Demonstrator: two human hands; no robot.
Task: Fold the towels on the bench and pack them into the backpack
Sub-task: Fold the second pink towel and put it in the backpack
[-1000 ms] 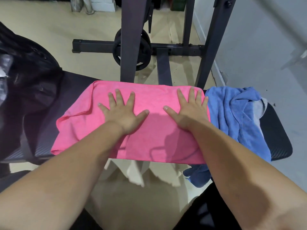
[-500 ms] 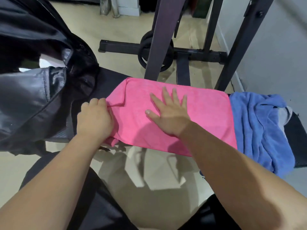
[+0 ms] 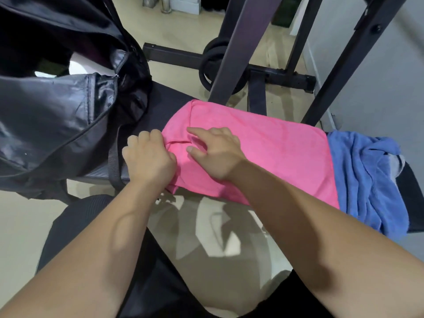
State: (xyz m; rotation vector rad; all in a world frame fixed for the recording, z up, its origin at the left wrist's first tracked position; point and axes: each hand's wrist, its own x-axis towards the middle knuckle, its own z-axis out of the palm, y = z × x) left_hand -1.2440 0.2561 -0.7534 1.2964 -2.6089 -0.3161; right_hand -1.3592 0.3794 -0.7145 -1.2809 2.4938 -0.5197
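Pink towel (image 3: 263,152): folded to a flat slab on the surface (image 3: 165,104), its left end near the backpack (image 3: 57,122), its near edge seeming to hang over the front.
Left hand (image 3: 149,161): fingers (image 3: 144,136) curled round the towel's left edge, clamped on the cloth.
Right hand (image 3: 215,154): resting on top just beside the left, with forefinger and thumb apart either side of a raised crease and nothing plainly pinched.
Blue towel (image 3: 367,175): crumpled and unfolded at the right end, touching the pink one, part of it trailing off the front.
Backpack: unzipped, its mouth gaping toward the pink towel.
Risk, fold: a lift by the left edge alone would likely let the layers slide and fall open — the crease suggests the top layer is not lying flat.
Risk, drop: a pull toward the person could tip the overhanging edge and take the slab to the floor.
Risk, snag: the blue towel, touching the far end, may be dragged along.
Risk, packing: the slack bag mouth may sag shut — holding it open would leave one hand for the towel.
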